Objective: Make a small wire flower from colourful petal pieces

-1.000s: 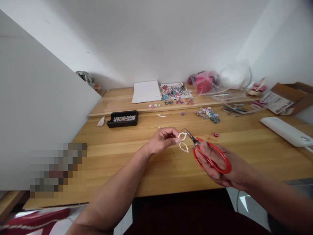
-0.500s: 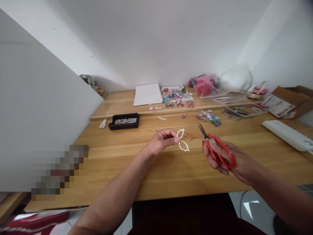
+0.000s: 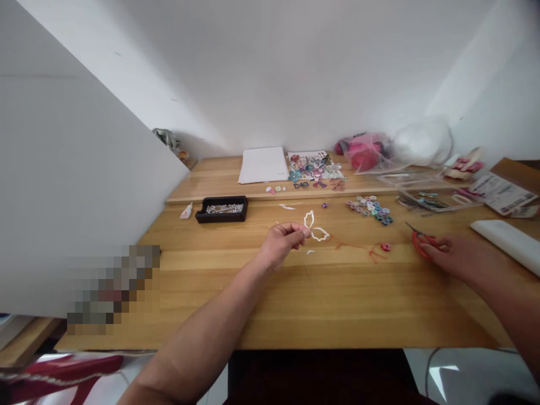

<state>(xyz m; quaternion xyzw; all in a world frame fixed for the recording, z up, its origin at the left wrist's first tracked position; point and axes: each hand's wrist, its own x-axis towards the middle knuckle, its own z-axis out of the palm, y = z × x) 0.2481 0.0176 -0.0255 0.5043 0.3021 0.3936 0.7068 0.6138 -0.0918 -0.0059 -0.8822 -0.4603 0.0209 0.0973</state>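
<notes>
The right hand (image 3: 449, 254) now has the red-handled scissors (image 3: 418, 245) right of the red spool (image 3: 386, 247), farther from the newly turned white outline (image 3: 313, 228); a white sliver (image 3: 311, 252) now shows left of the spool.

Craft wkshop, prob.: wooden table (image 3: 236, 315) w/ thread spools (image 3: 372, 209), glue btl (image 3: 186, 212), scissors (image 3: 417, 233) & flower-shaped pcs (image 3: 317, 169).

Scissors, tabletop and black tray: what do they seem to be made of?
Scissors: blades probably metal, being dark, thin and pointed; smooth red handles, likely plastic-coated. Tabletop: wood or wood-look laminate with a faint sheen, showing streaked grain. Black tray: possibly matte plastic, judging by its even colour.
</notes>
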